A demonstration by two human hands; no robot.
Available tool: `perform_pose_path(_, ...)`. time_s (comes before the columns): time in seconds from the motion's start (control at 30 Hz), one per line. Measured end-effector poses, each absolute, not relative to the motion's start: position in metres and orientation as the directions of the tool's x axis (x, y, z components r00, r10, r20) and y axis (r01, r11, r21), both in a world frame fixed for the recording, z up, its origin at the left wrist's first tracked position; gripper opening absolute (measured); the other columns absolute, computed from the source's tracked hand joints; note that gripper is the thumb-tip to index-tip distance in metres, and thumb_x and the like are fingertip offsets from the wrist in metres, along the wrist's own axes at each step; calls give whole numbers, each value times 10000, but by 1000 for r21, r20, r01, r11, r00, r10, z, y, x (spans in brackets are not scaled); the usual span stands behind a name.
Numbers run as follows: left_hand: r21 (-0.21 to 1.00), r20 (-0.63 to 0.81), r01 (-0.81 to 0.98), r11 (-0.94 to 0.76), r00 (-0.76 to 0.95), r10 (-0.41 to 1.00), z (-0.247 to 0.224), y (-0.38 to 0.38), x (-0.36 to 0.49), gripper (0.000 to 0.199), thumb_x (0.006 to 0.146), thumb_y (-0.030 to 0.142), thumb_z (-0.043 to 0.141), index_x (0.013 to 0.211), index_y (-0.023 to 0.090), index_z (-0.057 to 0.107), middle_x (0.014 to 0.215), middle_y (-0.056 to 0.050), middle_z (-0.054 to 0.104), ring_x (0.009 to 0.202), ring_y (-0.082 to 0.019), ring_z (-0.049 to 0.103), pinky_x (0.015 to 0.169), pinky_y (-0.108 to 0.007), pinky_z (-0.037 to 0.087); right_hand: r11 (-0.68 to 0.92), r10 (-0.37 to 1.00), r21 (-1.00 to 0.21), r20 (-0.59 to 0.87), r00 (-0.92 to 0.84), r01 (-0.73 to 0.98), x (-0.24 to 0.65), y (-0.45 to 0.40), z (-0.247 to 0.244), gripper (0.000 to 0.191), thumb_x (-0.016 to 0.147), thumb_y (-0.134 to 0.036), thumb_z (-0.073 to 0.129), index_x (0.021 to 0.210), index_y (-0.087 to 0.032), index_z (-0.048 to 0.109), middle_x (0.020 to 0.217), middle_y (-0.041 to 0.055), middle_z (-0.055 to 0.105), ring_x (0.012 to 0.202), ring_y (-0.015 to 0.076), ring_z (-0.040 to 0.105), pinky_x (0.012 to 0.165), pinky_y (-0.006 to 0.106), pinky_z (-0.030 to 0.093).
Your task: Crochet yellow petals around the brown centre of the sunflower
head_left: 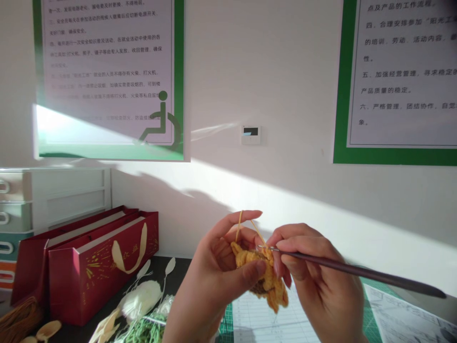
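My left hand (228,271) pinches a small piece of yellow crochet work (250,259) between thumb and fingers. A strand of yellow yarn (240,224) loops over its raised index finger and runs down to the stitches. Held like a pen in my right hand (314,271) is a crochet hook (357,270) with a dark brown handle. Its metal tip meets the top edge of the yellow piece, where the yarn comes down. The lower part of the piece hangs in ruffled points, with a brownish patch partly behind my left thumb.
At left stand red gift bags (103,267) with cream handles, beside a drawer unit (71,195). White yarn (143,300) and green yarn (146,328) lie by my left forearm. Printed paper (271,319) rests on a green cutting mat (371,319). Green-framed posters (180,85) hang on the wall.
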State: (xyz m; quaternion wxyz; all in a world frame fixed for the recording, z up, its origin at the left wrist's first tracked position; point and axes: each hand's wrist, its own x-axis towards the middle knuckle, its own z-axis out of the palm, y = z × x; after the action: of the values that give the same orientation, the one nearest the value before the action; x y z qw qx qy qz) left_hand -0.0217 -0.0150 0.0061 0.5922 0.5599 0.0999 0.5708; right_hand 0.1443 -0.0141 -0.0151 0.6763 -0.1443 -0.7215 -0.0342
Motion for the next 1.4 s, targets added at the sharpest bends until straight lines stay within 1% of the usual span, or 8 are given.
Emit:
perform_pose_path(0.13,775,503,-565,-283,279,818,8,-17,-22,603,695,135,947,1253,235,742,878,-24,694,758,-147,662,654,-241,565,950,144,-120,988,-61,290,146,-10,-17,218,905,-65,693,1029,-242,665,1006,24,702,920,154,719,743,272,607)
perform_pose_path(0.37,732,504,-611,-299,192,842,7,-12,-18,622,675,113,950,1258,216,758,829,1,666,755,-141,667,688,-232,564,973,71,-73,997,20,220,135,0,-23,336,872,-25,697,1060,-304,703,1031,-9,679,802,129,690,586,253,559)
perform_pose_path(0.53,706,463,-666,-242,175,869,8,-18,-12,518,700,59,920,1183,196,794,858,-1,721,798,-135,704,760,-221,577,985,88,-120,966,242,120,116,6,-32,281,878,-27,646,1001,-274,698,787,-6,617,706,170,601,573,326,521)
perform_pose_path(0.63,726,475,-629,-278,168,864,4,-18,-8,544,739,105,911,1252,197,756,921,-38,769,844,-156,713,795,-247,573,957,-44,-51,948,314,286,112,10,-35,348,838,45,640,981,-266,698,764,-3,593,724,184,594,586,342,527)
perform_pose_path(0.77,698,625,-491,-521,63,778,-2,-14,-4,618,828,176,864,1393,308,652,932,-23,762,904,-163,696,848,-264,551,826,-213,87,963,165,557,116,11,-32,430,803,65,661,1084,-258,693,961,19,619,847,183,641,653,343,556)
perform_pose_path(0.9,654,701,-414,-633,16,713,-2,-14,-5,651,839,148,840,1410,375,624,892,14,708,842,-138,669,779,-223,557,914,-93,-3,972,217,406,121,6,-24,324,870,23,611,1085,-214,662,987,34,663,886,169,661,698,317,559)
perform_pose_path(1.13,732,634,-472,-491,209,745,-1,-10,-20,516,838,141,838,1308,307,705,861,2,680,767,-128,632,702,-227,567,963,235,-261,933,273,64,131,-6,-18,127,1028,-146,524,1011,-224,622,846,-3,658,666,105,624,605,257,517)
perform_pose_path(1.4,749,593,-493,-442,202,779,3,-12,-22,387,802,175,875,1171,255,787,877,-18,656,816,-150,627,746,-251,544,666,716,-594,678,165,-451,124,1,-9,261,942,-389,704,793,-206,592,704,-22,625,579,88,561,529,195,476)
